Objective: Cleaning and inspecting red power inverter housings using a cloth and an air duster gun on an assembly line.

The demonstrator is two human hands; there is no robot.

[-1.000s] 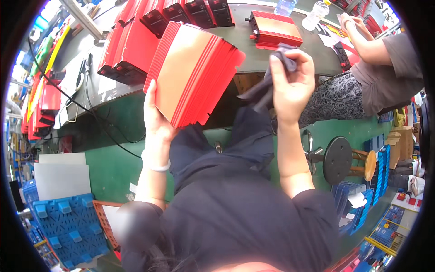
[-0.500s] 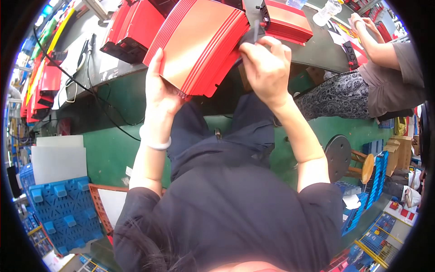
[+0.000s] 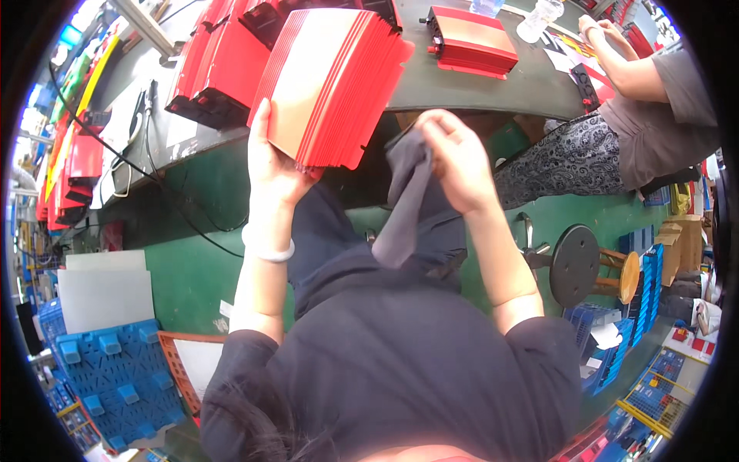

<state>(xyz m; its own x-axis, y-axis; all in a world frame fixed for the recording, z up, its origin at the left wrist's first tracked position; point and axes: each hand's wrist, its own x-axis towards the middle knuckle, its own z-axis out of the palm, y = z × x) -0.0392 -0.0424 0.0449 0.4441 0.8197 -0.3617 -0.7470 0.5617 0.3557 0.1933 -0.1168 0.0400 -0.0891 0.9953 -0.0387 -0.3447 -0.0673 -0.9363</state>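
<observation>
My left hand (image 3: 275,171) grips the lower left corner of a red finned power inverter (image 3: 304,81), thumb on its pale orange face. The inverter is held tilted above the bench's near edge, its ribbed red side turned to the right. A dark grey cloth (image 3: 402,223) hangs limp from my right hand (image 3: 462,171), pinched between thumb and fingers, apart from the inverter. Behind the held one, several red inverters (image 3: 223,69) stand grouped on the bench. Another inverter (image 3: 473,42) with a black end panel lies to the right.
A dark workbench (image 3: 462,94) runs across in front of me. At the right, another person (image 3: 650,146) works at the same bench, near a clear bottle (image 3: 540,21). A black cable (image 3: 188,206) droops at the left. Stools (image 3: 573,266) and a blue plastic pallet (image 3: 119,385) stand behind me.
My right hand has come down from the inverter's right side, and the cloth now hangs below it. The inverter has tipped more upright, still in my left hand.
</observation>
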